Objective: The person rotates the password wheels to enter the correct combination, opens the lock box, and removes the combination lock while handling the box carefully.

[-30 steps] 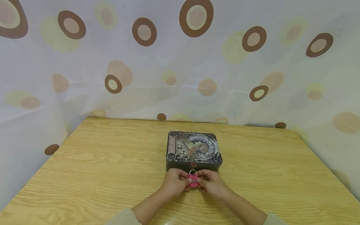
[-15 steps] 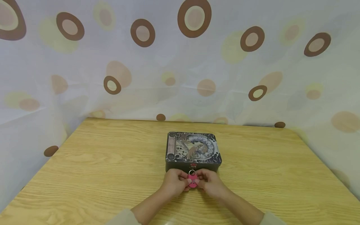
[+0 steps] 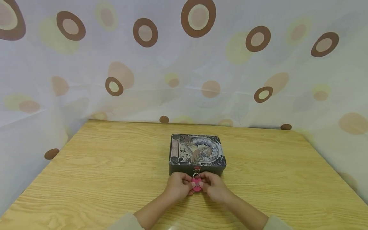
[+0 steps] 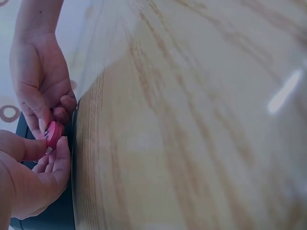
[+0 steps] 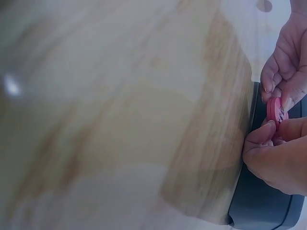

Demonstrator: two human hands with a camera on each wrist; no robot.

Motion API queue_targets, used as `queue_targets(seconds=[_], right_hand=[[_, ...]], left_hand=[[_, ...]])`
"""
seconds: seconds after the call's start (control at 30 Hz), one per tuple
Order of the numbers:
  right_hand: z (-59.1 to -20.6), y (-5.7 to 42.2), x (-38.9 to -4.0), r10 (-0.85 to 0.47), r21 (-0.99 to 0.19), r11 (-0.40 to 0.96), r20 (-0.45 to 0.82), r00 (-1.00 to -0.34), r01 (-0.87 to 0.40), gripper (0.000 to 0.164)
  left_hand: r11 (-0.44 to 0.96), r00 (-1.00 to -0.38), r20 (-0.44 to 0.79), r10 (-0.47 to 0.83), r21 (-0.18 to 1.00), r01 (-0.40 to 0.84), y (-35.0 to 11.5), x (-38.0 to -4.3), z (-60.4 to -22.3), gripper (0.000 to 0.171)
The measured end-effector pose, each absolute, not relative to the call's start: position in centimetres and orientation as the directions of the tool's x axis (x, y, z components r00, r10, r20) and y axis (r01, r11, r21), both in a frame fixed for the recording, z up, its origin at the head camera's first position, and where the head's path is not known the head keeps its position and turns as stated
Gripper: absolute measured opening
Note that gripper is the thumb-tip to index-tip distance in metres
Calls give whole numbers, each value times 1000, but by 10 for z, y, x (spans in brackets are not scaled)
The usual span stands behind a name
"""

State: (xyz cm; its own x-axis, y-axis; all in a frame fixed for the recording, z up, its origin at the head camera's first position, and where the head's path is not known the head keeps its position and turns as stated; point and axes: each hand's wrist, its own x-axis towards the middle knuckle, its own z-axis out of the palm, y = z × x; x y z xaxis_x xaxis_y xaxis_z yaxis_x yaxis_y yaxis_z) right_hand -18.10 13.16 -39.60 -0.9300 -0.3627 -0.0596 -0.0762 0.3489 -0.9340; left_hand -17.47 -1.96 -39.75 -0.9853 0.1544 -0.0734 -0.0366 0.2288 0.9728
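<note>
A pink combination padlock [image 3: 196, 184] hangs by its silver shackle at the red clasp [image 3: 197, 168] on the front of a dark tin box [image 3: 184, 169] with a patterned lid. From the left, my left hand [image 3: 179, 187] pinches the lock's body between thumb and fingers. My right hand [image 3: 216, 187] pinches the other side, its thumb over the number dials on the face. In the left wrist view the padlock [image 4: 53, 134] appears edge-on between both sets of fingertips. The right wrist view shows the padlock [image 5: 277, 110] with its dials partly covered by a thumb.
The box stands on a wood-grain table [image 3: 115, 166], near its middle. Behind and along both sides hangs a pale cloth [image 3: 161, 70] printed with brown and yellow circles.
The right thumb has shifted inward across the padlock's dials. Both hands keep their grip on the lock, and the box stays in place.
</note>
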Motion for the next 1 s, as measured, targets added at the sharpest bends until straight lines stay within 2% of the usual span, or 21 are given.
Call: queue_targets(seconds=[0.3,0.6,1.0], right_hand=[[-397,129,-181,-340,-938,340,-62,-938,-61,22],[-393,131,-179,-283,-929,368,-157,-946,44,25],[-396,134,-181,-335,-941,339,-123,-934,2,30]], left_hand=[[235,-985,-59,161,972,-19,-21,-175,-398,6],[221,-984,-52,173,975,-12,-22,-174,-396,7],[209,-982,-74,173,977,-37,-22,-174,-397,8]])
